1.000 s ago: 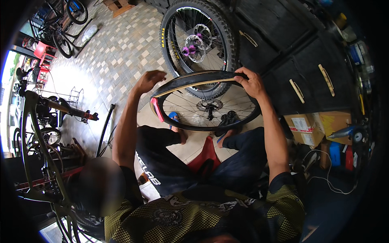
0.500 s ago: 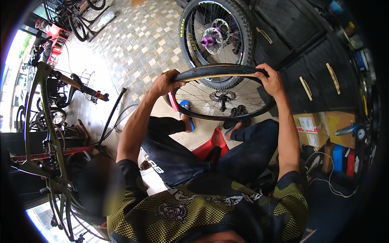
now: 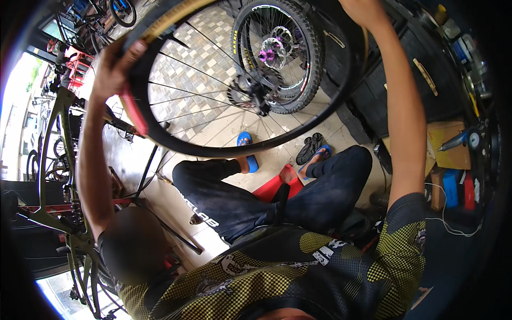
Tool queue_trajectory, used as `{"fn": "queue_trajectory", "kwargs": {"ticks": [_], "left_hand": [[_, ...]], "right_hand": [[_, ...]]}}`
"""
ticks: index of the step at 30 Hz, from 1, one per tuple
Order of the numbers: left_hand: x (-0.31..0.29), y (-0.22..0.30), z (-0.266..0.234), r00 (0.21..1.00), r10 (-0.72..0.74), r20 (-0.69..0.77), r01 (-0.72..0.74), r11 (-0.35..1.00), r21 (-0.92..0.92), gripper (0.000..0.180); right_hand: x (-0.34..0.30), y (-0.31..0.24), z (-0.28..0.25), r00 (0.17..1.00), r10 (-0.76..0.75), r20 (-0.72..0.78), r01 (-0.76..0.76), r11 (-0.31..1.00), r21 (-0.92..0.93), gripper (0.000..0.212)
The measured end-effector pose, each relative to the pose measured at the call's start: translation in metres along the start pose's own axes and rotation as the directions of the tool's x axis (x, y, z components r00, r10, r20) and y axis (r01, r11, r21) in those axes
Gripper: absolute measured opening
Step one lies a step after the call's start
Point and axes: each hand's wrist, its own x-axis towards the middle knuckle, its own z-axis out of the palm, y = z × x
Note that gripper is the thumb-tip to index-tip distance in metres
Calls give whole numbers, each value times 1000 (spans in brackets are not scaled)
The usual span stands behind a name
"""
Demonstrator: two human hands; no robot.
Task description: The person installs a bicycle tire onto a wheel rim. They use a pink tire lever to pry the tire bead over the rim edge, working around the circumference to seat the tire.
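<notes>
Floor (image 3: 269, 164) tiled: plain beige nearer, patterned beige, grey and brown farther off. Directly on it: black footwear (image 3: 306, 152), worn blue flip-flops (image 3: 253, 164), and two knobby-tyred wheels (image 3: 314, 74) standing close together.

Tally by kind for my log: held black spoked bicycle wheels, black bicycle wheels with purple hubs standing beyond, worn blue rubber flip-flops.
Held black spoked bicycle wheel: 1
Black bicycle wheels with purple hubs: 2
Worn blue rubber flip-flops: 2
Total: 5
</notes>
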Motion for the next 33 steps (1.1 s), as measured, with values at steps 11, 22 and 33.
{"fn": "queue_trajectory", "kwargs": {"ticks": [11, 22, 33], "left_hand": [[64, -14, -58, 991, -133, 35, 106, 900, 423, 72], [93, -107, 30, 770, -637, 42, 589, 734, 340, 64], [1, -132, 193, 493, -870, -2, 840, 477, -259, 38]], "right_hand": [[21, -28, 130, 999, 25, 23, -27, 991, 128, 64], [-177, -119, 227, 937, 4, 348, -176, 868, 464, 73], [-277, -111, 317, 856, 340, 391, -374, 927, 14, 87]]}}
